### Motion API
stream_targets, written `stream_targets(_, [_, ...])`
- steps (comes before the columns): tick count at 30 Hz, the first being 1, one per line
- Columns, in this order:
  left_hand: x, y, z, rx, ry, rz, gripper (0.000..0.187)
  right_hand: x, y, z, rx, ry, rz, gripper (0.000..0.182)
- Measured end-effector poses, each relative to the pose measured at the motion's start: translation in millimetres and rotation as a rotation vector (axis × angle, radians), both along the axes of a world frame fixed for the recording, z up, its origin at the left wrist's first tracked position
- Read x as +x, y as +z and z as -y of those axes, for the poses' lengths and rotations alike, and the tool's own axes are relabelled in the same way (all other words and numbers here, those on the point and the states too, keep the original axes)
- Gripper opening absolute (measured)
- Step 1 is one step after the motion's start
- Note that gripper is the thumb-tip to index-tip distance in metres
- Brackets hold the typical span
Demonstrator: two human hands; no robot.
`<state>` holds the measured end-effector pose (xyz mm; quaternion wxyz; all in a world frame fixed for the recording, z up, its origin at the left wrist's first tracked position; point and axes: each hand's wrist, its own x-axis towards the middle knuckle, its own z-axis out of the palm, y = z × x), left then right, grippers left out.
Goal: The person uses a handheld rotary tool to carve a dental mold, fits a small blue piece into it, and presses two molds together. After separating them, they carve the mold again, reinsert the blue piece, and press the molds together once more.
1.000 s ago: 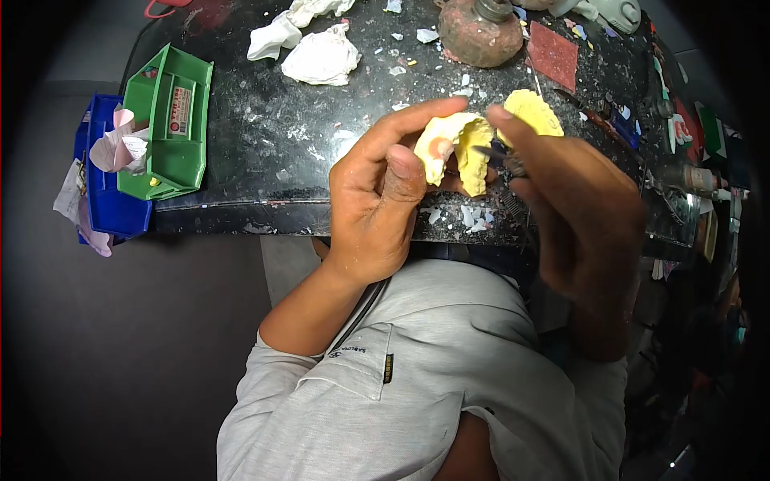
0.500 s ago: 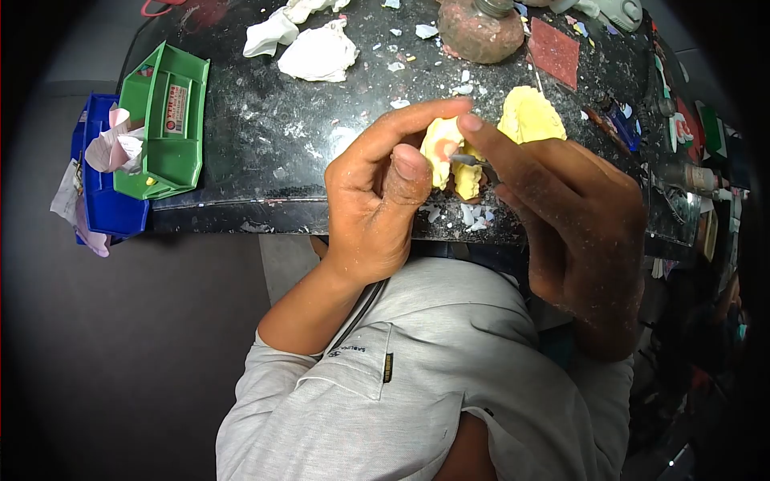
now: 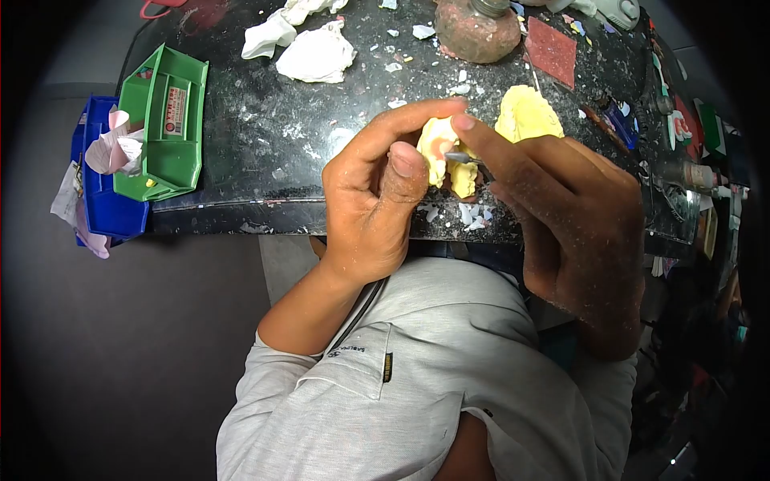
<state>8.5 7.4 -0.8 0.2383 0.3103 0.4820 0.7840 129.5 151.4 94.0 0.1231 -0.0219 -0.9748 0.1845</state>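
My left hand (image 3: 361, 192) grips a yellow plaster dental cast (image 3: 431, 136) between thumb and fingers, above the table's front edge. A patch of pink wax (image 3: 440, 147) shows on the side of the cast. My right hand (image 3: 573, 204) is closed around a slim tool whose grey metal tip (image 3: 457, 158) points left, right at the pink patch. Its handle is hidden behind my fingers. My right index fingertip rests at the top of the cast. Behind the right hand lies another yellow plaster piece (image 3: 528, 112).
A glass jar with a metal neck (image 3: 479, 34) and a red wax sheet (image 3: 551, 52) sit at the back. Crumpled white material (image 3: 318, 54) lies back left. Green bin (image 3: 196, 160) and blue bin (image 3: 104, 210) stand at the left edge. Plaster chips (image 3: 473, 216) litter the black table.
The tool's tip has shifted slightly and shows more clearly against the pink patch. Both hands keep nearly the same hold, and the whole view has drifted a little.
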Motion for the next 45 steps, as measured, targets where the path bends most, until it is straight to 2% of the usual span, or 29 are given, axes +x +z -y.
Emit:
stream_targets(21, [0.0, 0.4, 1.6, 0.011, -0.022, 0.022, 0.057, -0.7, -7.0, 2.5, -0.053, -0.033, -0.028, 0.044])
stream_targets(23, [-4.1, 0.6, 6.3, -0.03, -0.144, -0.037, 0.062, -1.0, -7.6, 4.1, -0.058, -0.031, -0.035, 0.045])
stream_targets(26, [-4.4, -1.3, 6.5, -0.016, -0.159, -0.021, 0.062, -2.1, -6.4, 4.3, -0.057, -0.034, -0.039, 0.046])
stream_targets(33, [-4.2, -0.1, 6.1, -0.029, -0.147, -0.012, 0.062, -3.8, -5.3, 4.1, -0.062, -0.031, -0.049, 0.043])
stream_targets(35, [-7.7, -4.5, 8.4, -0.08, -0.133, -0.115, 0.062, -3.2, -3.5, 4.7, -0.051, -0.033, -0.034, 0.043])
stream_targets(45, [-3.8, 0.5, 5.0, -0.031, -0.139, -0.051, 0.061, -1.3, -0.9, 3.5, -0.043, -0.031, 0.001, 0.042])
